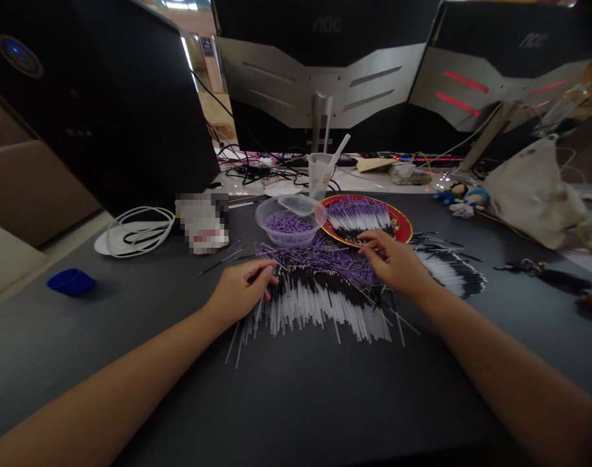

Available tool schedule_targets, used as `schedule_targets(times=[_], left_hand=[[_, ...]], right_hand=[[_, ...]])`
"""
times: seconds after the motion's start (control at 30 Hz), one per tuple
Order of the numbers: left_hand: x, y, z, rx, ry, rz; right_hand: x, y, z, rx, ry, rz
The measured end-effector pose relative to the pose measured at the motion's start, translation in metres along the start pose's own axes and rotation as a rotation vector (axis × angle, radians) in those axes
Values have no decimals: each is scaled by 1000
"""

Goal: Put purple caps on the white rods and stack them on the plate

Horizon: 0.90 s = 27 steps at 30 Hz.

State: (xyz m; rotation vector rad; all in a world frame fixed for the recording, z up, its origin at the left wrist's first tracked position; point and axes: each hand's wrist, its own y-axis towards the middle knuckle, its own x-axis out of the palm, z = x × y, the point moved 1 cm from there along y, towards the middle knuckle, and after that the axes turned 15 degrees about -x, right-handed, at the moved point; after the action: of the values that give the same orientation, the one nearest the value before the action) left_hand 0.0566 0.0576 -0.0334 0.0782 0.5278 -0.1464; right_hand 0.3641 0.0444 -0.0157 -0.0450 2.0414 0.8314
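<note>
A heap of thin white-and-black sticks (pixel 319 305) lies fanned across the desk, with a pile of small purple pieces (pixel 325 256) behind it. At the heap's left side is my left hand (pixel 242 290), thumb and fingers drawn together; anything between them is too small to make out. My right hand (pixel 395 261) hovers by the front edge of a red plate (pixel 403 227), fingers bent in toward the thumb; whatever they hold is unclear. Purple-tipped sticks (pixel 358 214) lie in rows on that plate. A clear plastic bowl (pixel 262 224) contains more purple pieces.
Behind the bowl stands a plastic cup (pixel 319 175) with a straw. More sticks (pixel 449 272) lie right of the plate, near keys (pixel 529 267). A blue object (pixel 71 283) and a coiled white cable (pixel 140 230) are at left. Monitors (pixel 325 78) line the back.
</note>
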Motion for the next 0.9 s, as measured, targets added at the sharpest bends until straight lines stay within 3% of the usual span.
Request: schedule_targets(times=[0.2, 0.37, 0.53, 0.7, 0.9], left_hand=[[0, -4, 2, 5, -35, -34], [-2, -6, 1, 96, -72, 1], [-3, -3, 1, 125, 73, 51], [-6, -2, 8, 306, 236, 197], [-4, -2, 6, 346, 244, 140]], right_hand=[[-2, 1, -5, -82, 4, -16], [-1, 1, -8, -81, -27, -58], [1, 0, -9, -34, 31, -120], [4, -1, -4, 15, 107, -92], [6, -1, -2, 48, 161, -97]])
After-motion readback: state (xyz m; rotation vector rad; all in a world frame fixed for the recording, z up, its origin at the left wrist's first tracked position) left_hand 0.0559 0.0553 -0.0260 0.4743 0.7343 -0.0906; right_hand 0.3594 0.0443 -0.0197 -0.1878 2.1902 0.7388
